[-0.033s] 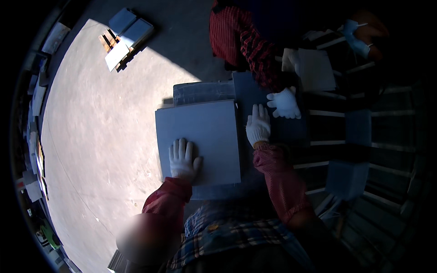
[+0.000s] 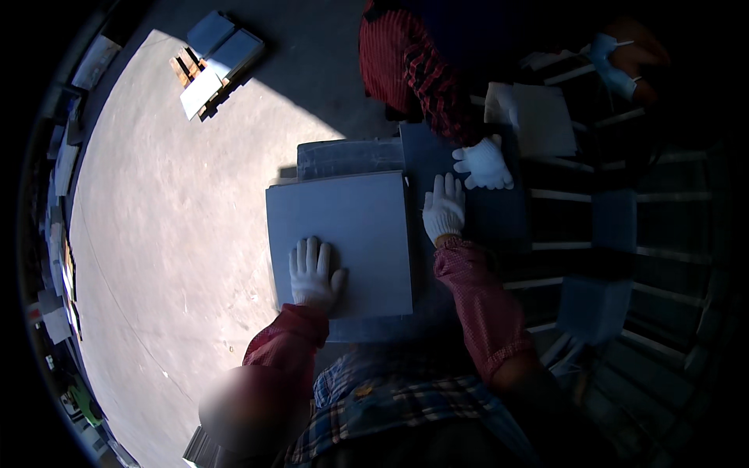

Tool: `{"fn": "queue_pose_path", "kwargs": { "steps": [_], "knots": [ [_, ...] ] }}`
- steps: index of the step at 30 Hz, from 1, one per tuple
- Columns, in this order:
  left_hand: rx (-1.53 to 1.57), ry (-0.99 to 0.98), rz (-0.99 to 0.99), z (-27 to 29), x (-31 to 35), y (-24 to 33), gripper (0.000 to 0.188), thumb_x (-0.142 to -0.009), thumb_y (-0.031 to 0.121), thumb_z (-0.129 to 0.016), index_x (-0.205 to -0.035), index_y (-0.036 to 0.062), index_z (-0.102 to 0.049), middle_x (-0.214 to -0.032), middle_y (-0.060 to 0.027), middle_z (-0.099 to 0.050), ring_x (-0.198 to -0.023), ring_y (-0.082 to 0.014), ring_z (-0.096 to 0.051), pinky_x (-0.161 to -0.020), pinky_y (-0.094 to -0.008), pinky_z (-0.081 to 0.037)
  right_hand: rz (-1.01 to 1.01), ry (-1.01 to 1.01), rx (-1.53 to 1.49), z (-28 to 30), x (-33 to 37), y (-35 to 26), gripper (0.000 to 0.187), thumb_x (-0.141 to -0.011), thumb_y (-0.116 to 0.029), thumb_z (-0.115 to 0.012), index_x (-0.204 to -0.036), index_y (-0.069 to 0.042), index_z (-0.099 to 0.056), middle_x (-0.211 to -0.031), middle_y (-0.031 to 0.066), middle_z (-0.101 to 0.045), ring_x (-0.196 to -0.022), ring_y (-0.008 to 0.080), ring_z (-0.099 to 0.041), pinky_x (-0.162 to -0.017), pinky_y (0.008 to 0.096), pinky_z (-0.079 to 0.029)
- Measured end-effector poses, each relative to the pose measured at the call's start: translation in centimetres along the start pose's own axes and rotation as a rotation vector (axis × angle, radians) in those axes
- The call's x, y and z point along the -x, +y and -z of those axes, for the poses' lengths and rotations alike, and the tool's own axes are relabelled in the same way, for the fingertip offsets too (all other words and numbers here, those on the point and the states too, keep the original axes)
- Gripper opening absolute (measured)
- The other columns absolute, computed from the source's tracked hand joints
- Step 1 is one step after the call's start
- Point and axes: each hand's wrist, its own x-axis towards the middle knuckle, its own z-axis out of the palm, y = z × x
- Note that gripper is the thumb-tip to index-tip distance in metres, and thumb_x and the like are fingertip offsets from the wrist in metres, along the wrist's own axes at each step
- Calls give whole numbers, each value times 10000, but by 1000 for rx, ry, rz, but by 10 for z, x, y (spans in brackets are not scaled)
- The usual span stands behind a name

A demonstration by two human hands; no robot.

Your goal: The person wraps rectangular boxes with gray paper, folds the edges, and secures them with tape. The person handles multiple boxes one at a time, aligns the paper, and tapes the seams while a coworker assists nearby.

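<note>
My left hand (image 2: 314, 273), in a white knitted glove, lies flat with spread fingers on a square grey panel (image 2: 351, 218). The panel tops what looks like a stack, its edges slightly overlapping. Just right of it, my right hand (image 2: 445, 206), gloved alike, rests with outstretched fingers on a dark flat panel (image 2: 421, 152). A co-worker's white-gloved hand (image 2: 482, 165) lies on the same dark panel, close beyond my right hand. Neither of my hands grips anything.
Behind the stack sits another dark slab (image 2: 343, 158). To the right, pale slats (image 2: 562, 245) carry dark blocks (image 2: 594, 308) and a light square panel (image 2: 544, 121). A pallet with panels (image 2: 201, 93) stands on the sunlit floor at far left. The co-worker leans in from the far side.
The co-worker's gloved hand has slid slightly away from me and to the left. My right hand has shifted slightly farther out. My left hand stays in place.
</note>
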Motion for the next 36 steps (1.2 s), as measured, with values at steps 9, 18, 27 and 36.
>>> {"fn": "queue_pose_path", "kwargs": {
  "steps": [9, 18, 27, 36],
  "knots": [
    [42, -87, 26, 4, -3, 1, 689, -870, 402, -711, -1412, 25, -516, -1523, -257, -452, -1442, -487, -379, -1207, -639, -267, 364, 122, 131, -1, -120, -24, 683, -1062, -522, -433, -1591, -92, -398, -1681, 146, -340, -1554, 330, -284, -1274, 514, -188],
    [-6, -48, -17, 2, 0, 1, 733, -824, 386, -727, -1415, 14, -500, -1510, -283, -448, -1422, -516, -391, -1190, -638, -288, 390, 225, 53, -13, -106, -26, 670, -1036, -522, -509, -1564, -116, -430, -1659, 139, -373, -1522, 331, -347, -1265, 528, -205],
    [-10, -71, -33, 3, 1, 5, 695, -940, 370, -654, -1497, 11, -443, -1574, -287, -408, -1489, -515, -326, -1226, -636, -253, 154, -33, 1, 19, -42, -6, 615, -1045, -453, -502, -1570, -140, -433, -1647, 111, -390, -1536, 327, -302, -1260, 521, -217],
    [-47, 20, -87, -12, 8, -3, 703, -961, 396, -638, -1523, 23, -442, -1606, -264, -391, -1499, -497, -325, -1240, -617, -246, 53, -238, -508, 118, 88, 11, 492, -1049, -446, -537, -1352, -78, -657, -1067, 222, -754, -990, 395, -726, -884, 470, -565]
  ]
}}
